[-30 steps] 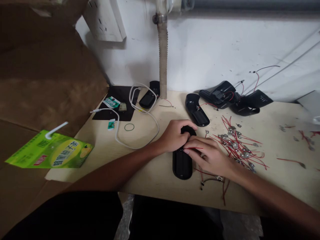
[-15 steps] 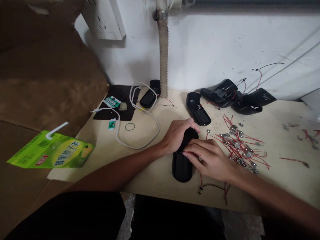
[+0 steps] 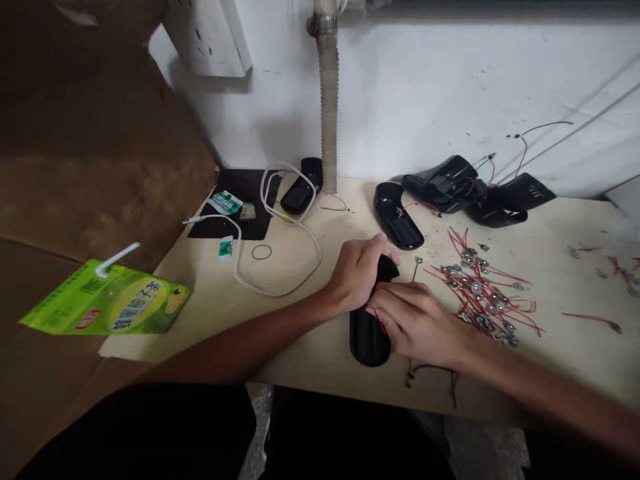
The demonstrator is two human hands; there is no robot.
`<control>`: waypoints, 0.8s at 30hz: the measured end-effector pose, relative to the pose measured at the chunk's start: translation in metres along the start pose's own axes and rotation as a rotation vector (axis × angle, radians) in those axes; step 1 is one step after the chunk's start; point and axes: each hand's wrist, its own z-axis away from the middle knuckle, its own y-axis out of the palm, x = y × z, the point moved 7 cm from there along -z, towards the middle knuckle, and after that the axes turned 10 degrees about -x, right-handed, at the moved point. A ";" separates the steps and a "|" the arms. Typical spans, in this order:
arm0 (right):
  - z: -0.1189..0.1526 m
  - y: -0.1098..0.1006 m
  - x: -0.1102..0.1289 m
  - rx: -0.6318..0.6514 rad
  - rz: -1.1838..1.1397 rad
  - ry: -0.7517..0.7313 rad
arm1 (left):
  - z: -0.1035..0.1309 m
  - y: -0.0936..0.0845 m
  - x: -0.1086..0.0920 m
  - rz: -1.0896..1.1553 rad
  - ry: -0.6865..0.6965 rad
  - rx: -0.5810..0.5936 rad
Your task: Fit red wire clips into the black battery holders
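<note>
Pale table (image 3: 560, 267), black casing (image 3: 370, 341), far end within left grip (image 3: 356, 272)

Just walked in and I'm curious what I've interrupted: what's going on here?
A person is working on a black plastic housing at a pale tabletop. Their left hand grips its curved far end, while the right hand pinches a red wire near its middle. A pile of metal contacts with red leads lies to the right, and a similar housing lies just beyond the hands.
</note>
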 end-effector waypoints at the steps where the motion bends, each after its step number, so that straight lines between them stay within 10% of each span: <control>1: -0.001 0.000 0.000 0.013 -0.009 0.003 | -0.001 0.000 0.000 0.000 -0.002 -0.003; 15: 0.001 -0.001 -0.007 -0.056 -0.074 0.057 | -0.001 -0.003 -0.002 -0.014 0.029 -0.032; 24: 0.015 -0.004 -0.047 -0.342 -0.098 0.502 | 0.000 -0.024 -0.005 -0.002 0.059 -0.177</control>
